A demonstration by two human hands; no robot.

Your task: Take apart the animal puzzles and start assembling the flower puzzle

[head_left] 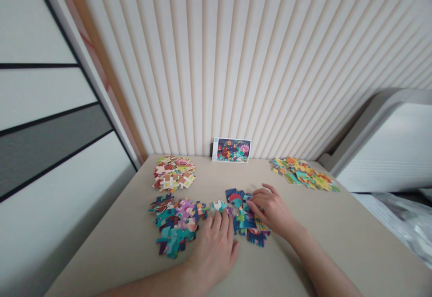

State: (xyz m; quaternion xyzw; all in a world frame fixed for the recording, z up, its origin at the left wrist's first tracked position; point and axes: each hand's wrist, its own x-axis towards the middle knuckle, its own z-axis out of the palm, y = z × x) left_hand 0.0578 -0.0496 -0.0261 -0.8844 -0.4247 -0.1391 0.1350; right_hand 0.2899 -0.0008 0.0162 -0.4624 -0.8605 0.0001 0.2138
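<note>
The left hand (214, 245) lies palm down, fingers extended and grasping nothing visible, its fingertips at a white-and-teal puzzle piece (219, 205) on the pale surface (135, 247). The right hand (272, 207) bends over the right edge of a dark blue puzzle heap (245, 219); whether its fingers pinch a piece (they hide what is under them) I cannot tell. Left of the left hand is a purple-and-teal heap (177, 225), its pieces overlapping. Beyond it sits a pink-and-cream heap (173, 173), and at the far right a yellow-and-orange heap (305, 174). Between these two, a picture card (231, 150) stands near the ribbed wall (229, 63).
</note>
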